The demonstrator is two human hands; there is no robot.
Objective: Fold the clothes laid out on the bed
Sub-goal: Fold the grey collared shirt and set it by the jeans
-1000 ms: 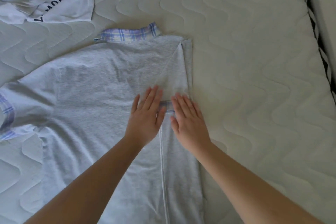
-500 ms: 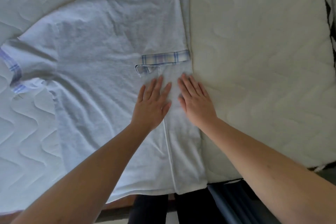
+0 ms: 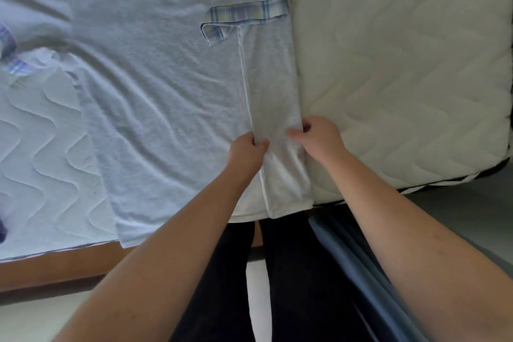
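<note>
Shirt: a pale grey shirt (image 3: pixel 155 86) is lying flat on the bed, its right side folded inward as a long strip (image 3: pixel 270 86), its hem reaching the near edge of the mattress.
Sleeve: the plaid-cuffed sleeve (image 3: pixel 244 15) is lying across the top of that strip, one cuff corner turning over.
Left hand: the left hand (image 3: pixel 245 151) is pinching the strip's inner edge, thumb on top, fingers curling into the fabric.
Right hand: the right hand (image 3: pixel 319 137) is gripping the strip's outer folded edge, fingers tucking under it.
Other sleeve: a second plaid cuff (image 3: pixel 12 55) is showing at the far left.
Bed: the quilted mattress (image 3: pixel 402 78) is lying bare to the right of the shirt.
Below: dark trouser legs (image 3: pixel 299 272) are standing against the bed.
</note>
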